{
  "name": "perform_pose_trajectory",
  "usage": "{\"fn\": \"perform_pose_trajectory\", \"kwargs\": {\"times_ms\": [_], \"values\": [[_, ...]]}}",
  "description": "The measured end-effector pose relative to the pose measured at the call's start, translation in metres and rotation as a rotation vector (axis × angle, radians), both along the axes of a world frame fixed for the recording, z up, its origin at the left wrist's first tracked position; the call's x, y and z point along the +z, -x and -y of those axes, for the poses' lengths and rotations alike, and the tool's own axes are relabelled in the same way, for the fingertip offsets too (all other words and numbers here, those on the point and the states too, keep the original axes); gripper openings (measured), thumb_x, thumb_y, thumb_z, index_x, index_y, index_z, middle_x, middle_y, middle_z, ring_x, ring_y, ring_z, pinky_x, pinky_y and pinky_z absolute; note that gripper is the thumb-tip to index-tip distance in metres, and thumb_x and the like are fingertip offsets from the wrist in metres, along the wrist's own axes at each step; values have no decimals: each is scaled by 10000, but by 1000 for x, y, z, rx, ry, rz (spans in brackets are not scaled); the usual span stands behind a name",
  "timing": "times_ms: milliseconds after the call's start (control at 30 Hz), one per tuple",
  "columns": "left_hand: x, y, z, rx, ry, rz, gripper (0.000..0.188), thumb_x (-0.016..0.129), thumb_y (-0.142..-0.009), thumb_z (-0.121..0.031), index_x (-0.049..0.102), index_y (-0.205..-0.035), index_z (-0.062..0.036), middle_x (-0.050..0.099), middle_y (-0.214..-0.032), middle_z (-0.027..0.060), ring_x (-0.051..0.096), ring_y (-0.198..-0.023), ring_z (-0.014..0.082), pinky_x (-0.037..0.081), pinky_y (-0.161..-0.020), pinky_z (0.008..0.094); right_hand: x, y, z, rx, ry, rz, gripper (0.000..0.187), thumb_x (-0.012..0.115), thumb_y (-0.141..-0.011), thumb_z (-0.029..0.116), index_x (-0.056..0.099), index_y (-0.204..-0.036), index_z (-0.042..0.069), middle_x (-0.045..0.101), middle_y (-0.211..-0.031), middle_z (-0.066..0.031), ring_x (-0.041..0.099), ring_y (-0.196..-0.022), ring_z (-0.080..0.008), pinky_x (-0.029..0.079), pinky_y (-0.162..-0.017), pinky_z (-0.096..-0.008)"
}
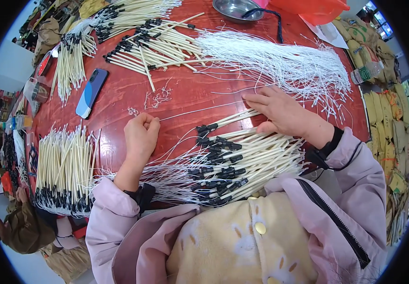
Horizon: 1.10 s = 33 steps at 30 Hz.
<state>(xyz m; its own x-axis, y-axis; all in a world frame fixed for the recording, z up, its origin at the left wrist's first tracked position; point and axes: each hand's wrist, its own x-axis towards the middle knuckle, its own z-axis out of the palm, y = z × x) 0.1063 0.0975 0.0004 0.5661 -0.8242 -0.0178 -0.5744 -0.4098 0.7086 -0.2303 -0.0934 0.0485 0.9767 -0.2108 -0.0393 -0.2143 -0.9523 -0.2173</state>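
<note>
My left hand (141, 135) is closed in a pinch on one end of a thin white string (199, 111). That string runs taut-looking across the red table to my right hand (287, 112), whose fingers are stretched out over it, thumb apart. Just below my right hand lies a heap of pale sticks (266, 158) with black bands and white strings trailing left from them. The strings (166, 177) spread beneath my left forearm. Beyond my right hand is a large bundle of loose white strings (280, 59).
More banded sticks stand in a bundle (67, 165) at left and lie in piles (152, 45) at the back. A phone (92, 93), string scraps (159, 96) and a metal bowl (237, 9) share the red table (180, 83). Stacked sacks (386, 128) line the right; another person (24, 227) sits lower left.
</note>
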Motion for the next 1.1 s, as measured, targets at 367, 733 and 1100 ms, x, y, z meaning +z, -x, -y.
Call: {"fn": "perform_pose_trajectory", "kwargs": {"times_ms": [367, 733, 1100], "values": [[21, -18, 13, -182, -212, 204, 218, 741, -853, -229, 706, -801, -20, 672, -689, 190, 693, -713, 366, 532, -660, 475, 2, -3, 5, -29, -27, -83, 841, 658, -816, 576, 577, -1337, -79, 502, -1496, -172, 472, -1288, -376, 364, -1110, -472], [35, -71, 99, -661, 76, 838, 376, 636, -869, -62, 629, -1238, -133, 612, -1054, 110, 678, -963, 335, 561, -726, 462, 11, -10, 2, -39, -80, -112, 913, 539, -881, 700, 585, -1329, -94, 509, -1477, -207, 493, -1278, -385, 366, -1105, -463], [71, -32, 15, -496, 320, 571, 282, 617, -907, -40, 627, -1187, -60, 637, -1022, 166, 633, -1012, 365, 517, -824, 465, 11, -9, 2, -75, -126, -51, 845, 595, -895, 636, 595, -1321, -93, 524, -1453, -208, 499, -1302, -386, 385, -1103, -452]]}}
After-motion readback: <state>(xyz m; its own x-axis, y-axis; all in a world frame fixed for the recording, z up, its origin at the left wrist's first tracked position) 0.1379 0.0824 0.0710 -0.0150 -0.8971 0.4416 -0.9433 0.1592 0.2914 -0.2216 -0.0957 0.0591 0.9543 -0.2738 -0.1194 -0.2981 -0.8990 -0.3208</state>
